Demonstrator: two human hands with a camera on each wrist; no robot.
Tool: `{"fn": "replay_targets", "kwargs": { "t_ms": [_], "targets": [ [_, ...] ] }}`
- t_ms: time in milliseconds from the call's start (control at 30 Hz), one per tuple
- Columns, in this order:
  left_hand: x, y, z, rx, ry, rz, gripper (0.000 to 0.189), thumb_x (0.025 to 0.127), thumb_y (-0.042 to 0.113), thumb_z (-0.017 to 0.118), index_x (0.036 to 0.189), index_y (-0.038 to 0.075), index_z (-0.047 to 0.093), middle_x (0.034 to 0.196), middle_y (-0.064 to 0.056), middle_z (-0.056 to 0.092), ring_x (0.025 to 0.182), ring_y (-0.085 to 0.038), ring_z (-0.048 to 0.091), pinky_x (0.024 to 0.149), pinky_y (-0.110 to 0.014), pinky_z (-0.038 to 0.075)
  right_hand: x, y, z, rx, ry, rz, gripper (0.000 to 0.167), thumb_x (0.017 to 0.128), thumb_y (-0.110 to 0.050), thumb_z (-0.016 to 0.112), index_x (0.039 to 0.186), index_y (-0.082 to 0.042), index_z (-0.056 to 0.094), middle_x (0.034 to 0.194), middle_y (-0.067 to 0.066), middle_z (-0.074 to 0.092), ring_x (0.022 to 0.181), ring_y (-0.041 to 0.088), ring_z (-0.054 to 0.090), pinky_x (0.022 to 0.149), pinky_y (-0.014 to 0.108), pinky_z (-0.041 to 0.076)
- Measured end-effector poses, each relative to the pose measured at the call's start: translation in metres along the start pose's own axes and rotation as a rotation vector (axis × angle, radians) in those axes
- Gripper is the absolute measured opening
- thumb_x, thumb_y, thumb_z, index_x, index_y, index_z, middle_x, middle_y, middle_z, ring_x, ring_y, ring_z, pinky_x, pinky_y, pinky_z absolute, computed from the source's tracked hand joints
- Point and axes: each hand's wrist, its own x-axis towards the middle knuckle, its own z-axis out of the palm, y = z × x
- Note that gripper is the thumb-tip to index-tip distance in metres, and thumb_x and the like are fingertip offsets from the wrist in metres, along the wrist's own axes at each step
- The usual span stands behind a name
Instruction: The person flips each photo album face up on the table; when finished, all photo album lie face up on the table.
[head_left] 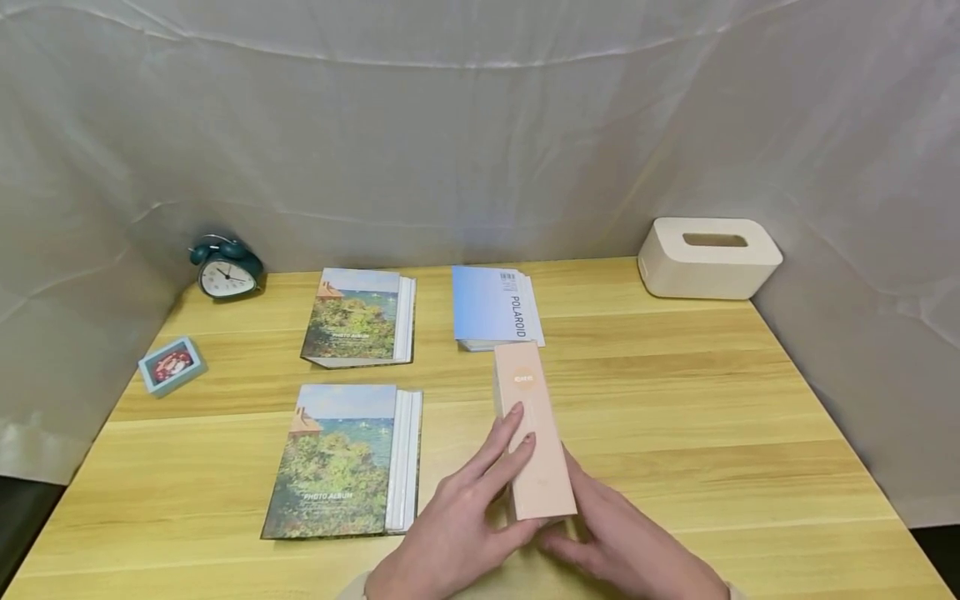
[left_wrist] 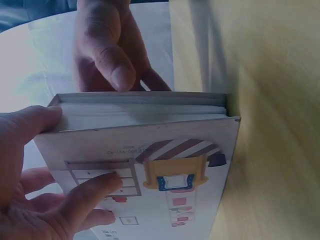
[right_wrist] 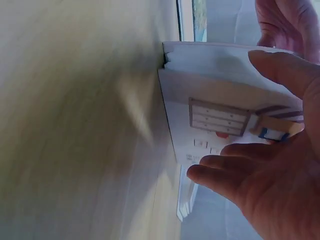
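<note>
A thick pink album (head_left: pixel 534 433) stands on its edge on the table, its pink spine facing up. A striped awning and drawers are printed on its pale cover (left_wrist: pixel 165 175). My left hand (head_left: pixel 465 508) grips it from the left, fingers over the spine and side, thumb at the near end. From the other side my right hand (head_left: pixel 622 525) touches the album, with its fingers (right_wrist: pixel 225 175) fairly straight along the cover and its thumb by the page ends. Just beyond the album lies a blue Polaroid album (head_left: pixel 491 304).
Two photo albums with painted garden covers lie at left, one farther back (head_left: pixel 352 321) and one nearer (head_left: pixel 333 467). A green alarm clock (head_left: pixel 227 271), a small blue frame (head_left: pixel 172 367) and a white tissue box (head_left: pixel 708 262) stand toward the table's sides. Grey cloth (head_left: pixel 420 150) hangs behind.
</note>
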Motion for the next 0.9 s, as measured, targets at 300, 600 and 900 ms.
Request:
{"fn": "replay_targets", "kwargs": {
  "t_ms": [300,600,900],
  "targets": [
    [-0.005,-0.004,0.001,-0.092,0.037,0.024,0.072,0.087,0.016,0.077,0.148,0.002,0.042,0.161,-0.007,0.021,0.139,-0.028,0.033,0.098,-0.031,0.045,0.012,-0.002,0.01,0.152,-0.017,-0.078,0.095,0.095,-0.022,0.068,0.159,-0.022,-0.003,0.162,-0.004,0.017,0.136,0.016,0.038,0.108,0.037,0.036],
    [-0.008,-0.004,0.001,-0.229,0.042,0.006,0.068,0.089,0.011,0.075,0.148,0.002,0.043,0.162,-0.009,0.018,0.141,-0.032,0.03,0.093,-0.028,0.048,0.011,-0.003,0.009,0.119,0.042,-0.1,0.101,0.091,-0.01,0.07,0.159,-0.019,-0.003,0.163,-0.008,0.014,0.135,0.014,0.04,0.106,0.032,0.038],
    [-0.015,-0.002,0.0,-0.34,0.016,-0.069,0.061,0.089,0.002,0.071,0.145,0.013,0.05,0.164,-0.007,0.009,0.138,-0.037,0.029,0.088,-0.026,0.05,0.002,-0.001,0.008,-0.002,0.029,0.001,0.095,0.094,-0.023,0.069,0.16,-0.025,0.0,0.162,-0.008,0.017,0.139,0.012,0.033,0.107,0.039,0.037]
  ]
}}
